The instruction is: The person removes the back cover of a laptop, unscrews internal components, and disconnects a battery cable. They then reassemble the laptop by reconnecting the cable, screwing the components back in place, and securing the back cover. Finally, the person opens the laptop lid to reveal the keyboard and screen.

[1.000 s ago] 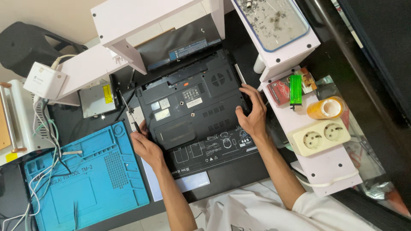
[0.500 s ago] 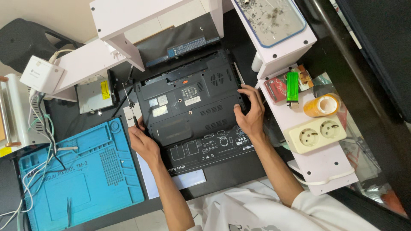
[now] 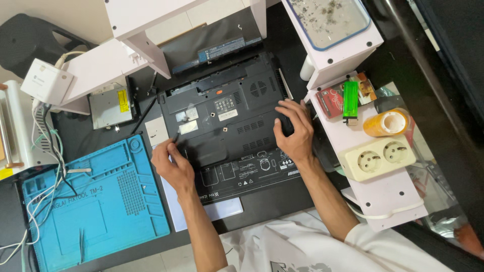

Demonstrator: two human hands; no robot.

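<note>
Both hands' grip (image 3: 174, 163) on laptop (image 3: 227, 121)

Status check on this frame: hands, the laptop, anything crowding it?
Left hand on laptop left edge. Right hand flat on its right edge. Blue mat beside, white shelf close.

A black worktable (image 3: 282, 201) carries white shelf units (image 3: 383, 196), with pale tiled floor (image 3: 151, 262) below, evenly lit.

The upturned black plastic laptop (image 3: 227, 126) lies between the blue rubber repair mat (image 3: 96, 201) on its left and the white double power socket (image 3: 384, 157) on its right. The long black battery pack (image 3: 222, 50) lies behind the laptop.
</note>
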